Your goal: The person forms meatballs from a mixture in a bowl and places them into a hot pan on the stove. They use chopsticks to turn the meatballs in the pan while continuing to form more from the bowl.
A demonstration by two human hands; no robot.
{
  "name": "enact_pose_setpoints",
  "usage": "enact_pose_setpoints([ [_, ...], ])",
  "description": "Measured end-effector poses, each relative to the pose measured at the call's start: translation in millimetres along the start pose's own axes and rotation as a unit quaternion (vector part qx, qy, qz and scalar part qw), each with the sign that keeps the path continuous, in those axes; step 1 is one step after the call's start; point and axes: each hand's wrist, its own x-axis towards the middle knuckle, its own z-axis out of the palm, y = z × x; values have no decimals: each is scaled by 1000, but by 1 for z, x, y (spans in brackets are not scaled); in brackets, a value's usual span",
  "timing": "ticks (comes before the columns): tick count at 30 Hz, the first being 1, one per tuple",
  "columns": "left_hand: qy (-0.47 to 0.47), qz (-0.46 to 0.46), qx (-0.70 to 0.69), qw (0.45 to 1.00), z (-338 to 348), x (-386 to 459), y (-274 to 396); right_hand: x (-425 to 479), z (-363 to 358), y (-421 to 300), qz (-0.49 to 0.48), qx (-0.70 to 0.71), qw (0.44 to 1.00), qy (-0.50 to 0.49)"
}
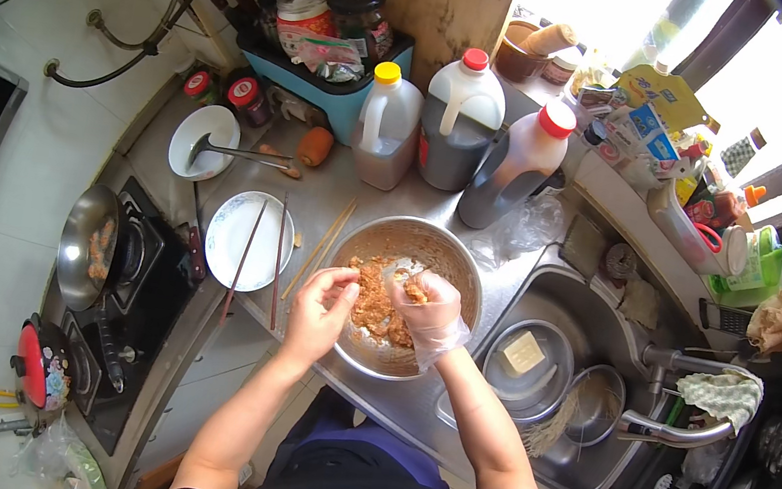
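Observation:
A large stainless steel mixing bowl (472,287) stands on the counter before me, with a reddish-brown minced mixture (376,295) in it. My right hand (430,311), in a clear plastic glove, curls its fingers around a lump of the mixture (417,292) above the bowl. Bare and empty, my left hand (322,310) hovers at the bowl's left side, thumb and fingers slightly apart. Left of it lies a white plate (228,243) with a blue pattern, and dark chopsticks (279,262) rest across and beside it. Light wooden chopsticks (318,249) lie between plate and bowl.
A frying pan (76,247) with browned food sits on the gas stove (161,286). Behind the bowl stand large plastic jugs (462,126). The sink (599,473) at right holds a basin (492,381) with a pale block. A white bowl with a ladle (202,148) is at back left.

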Motion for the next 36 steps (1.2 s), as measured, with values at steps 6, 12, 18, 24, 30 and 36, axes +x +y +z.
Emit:
enact_pose_setpoints([
  [6,-35,-2,-121,992,31,5,11,1,-5,-3,-71,-100,992,-41],
  [12,-38,7,-11,999,37,10,15,1,-7,-14,-35,-231,966,-109],
  [18,-66,-62,-57,994,41,12,-9,-3,-3,-4,1,-272,949,-158],
  [24,-142,-206,-205,946,44,15,-21,-2,-9,-18,76,-341,914,-205],
  [30,-160,-338,-379,846,29,20,-12,0,-7,-6,84,-329,913,-226],
  [36,-107,-253,-232,933,-37,6,-18,-7,-7,6,110,-312,928,-172],
])
